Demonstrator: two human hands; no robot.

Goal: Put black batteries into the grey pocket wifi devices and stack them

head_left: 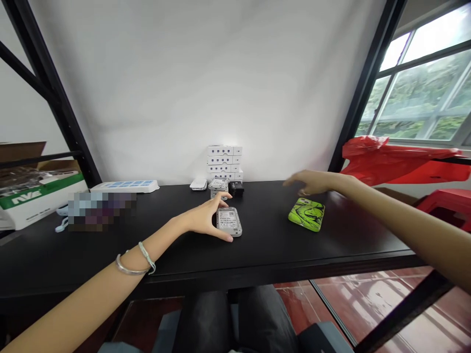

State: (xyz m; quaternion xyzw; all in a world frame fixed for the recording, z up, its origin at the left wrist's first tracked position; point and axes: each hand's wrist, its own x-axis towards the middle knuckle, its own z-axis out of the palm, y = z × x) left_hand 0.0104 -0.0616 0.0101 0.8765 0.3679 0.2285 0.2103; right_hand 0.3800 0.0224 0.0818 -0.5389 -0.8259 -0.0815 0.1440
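Observation:
A white rectangular device point(228, 222) with a printed label lies flat on the black table point(265, 250). My left hand point(206, 218) is at its left side, thumb near the lower edge and fingers above the upper edge, spread apart. Whether the fingertips touch the device is unclear. My right hand point(308, 183) hovers above the table behind a green phone case point(306, 214) with black patterns, its fingers stretched out and apart, holding nothing. Behind my left hand stand similar pale devices point(219, 184) and a small black item point(236, 188).
Stacked white boxes point(224, 162) stand against the wall, with a flat white item point(198, 184) beside them. A power strip point(125, 186) and a green-white carton point(44, 193) are at left. Red plastic point(397, 157) hangs at right.

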